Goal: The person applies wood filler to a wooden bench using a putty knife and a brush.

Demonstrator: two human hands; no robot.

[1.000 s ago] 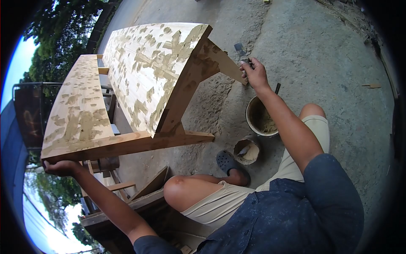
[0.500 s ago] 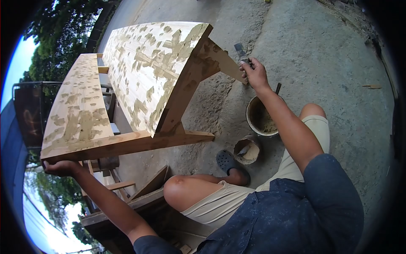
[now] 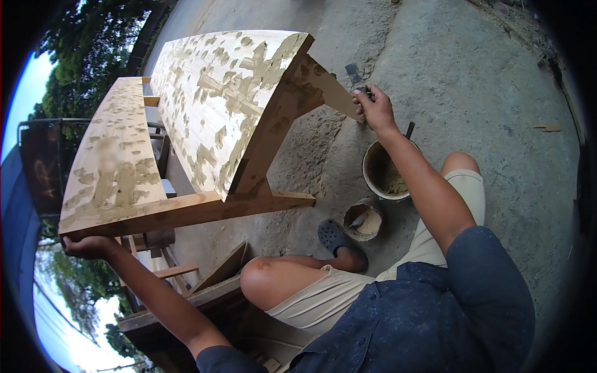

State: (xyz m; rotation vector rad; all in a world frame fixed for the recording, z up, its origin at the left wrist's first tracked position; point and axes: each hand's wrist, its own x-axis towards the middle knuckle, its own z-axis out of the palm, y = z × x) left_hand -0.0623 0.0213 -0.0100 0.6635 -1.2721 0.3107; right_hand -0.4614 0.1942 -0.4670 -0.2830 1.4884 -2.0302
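A wooden bench point(image 3: 205, 112) lies tipped in front of me, its pale boards blotched with dull olive-brown filler. My left hand point(image 3: 86, 247) is at the lower left corner of its narrower board point(image 3: 115, 140), fingers curled around the edge and partly hidden. On the other side, my right hand point(image 3: 376, 109) is closed around the handle of a putty knife point(image 3: 354, 73). The blade points up and away from me, beside the bench leg point(image 3: 333, 93) and apart from the boards.
Below my right forearm stands a bucket point(image 3: 367, 177) with brownish residue and a stick. A smaller container point(image 3: 364, 233) of pale powder is near my clog point(image 3: 333, 236). Wood pieces point(image 3: 221, 267) lie by my left knee. Rough concrete point(image 3: 497, 118) spreads to the right.
The bench's left end has risen very slightly with my left hand on it. My right hand and the putty knife look the same.
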